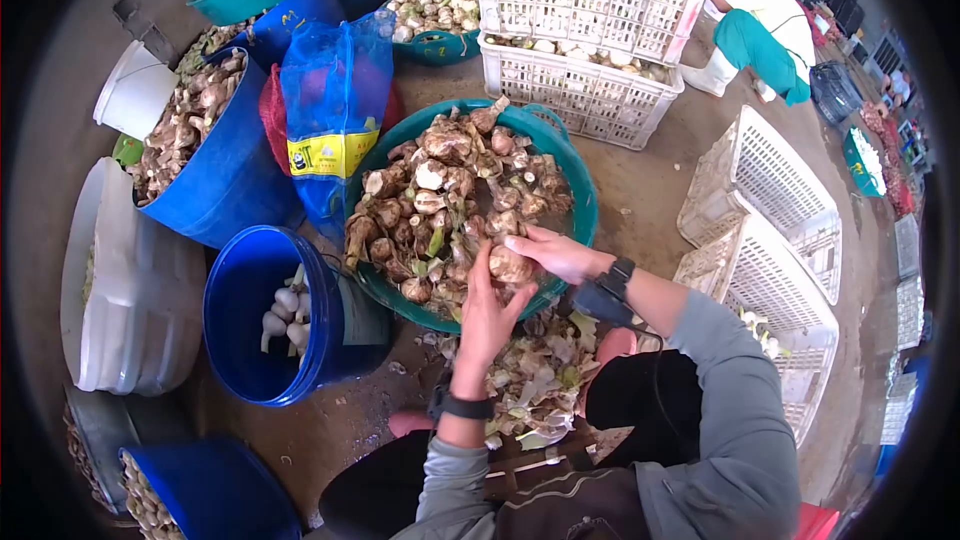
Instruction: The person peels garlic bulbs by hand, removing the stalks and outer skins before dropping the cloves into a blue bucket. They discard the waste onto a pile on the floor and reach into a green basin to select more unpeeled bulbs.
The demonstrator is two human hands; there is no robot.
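A brown-skinned garlic bulb (511, 265) is held between my two hands over the front part of a round green basin (586, 202). My right hand (556, 252) grips it from the right, with fingers on its top. On its left side is my left hand (488, 313), its fingers raised against the bulb and thumb below. Many dirty garlic bulbs (430, 175) with stems and roots fill the basin. Peeled-off skins (540, 385) lie in a heap on the ground below the basin, between my legs.
At left a blue bucket (215, 320) holds several whitish bulbs (290, 315). Behind it are a tipped blue barrel (225, 175) of garlic and a blue mesh bag (335, 100). White crates (590, 95) stand behind the basin, others (780, 190) at right. A person (765, 30) crouches at back right.
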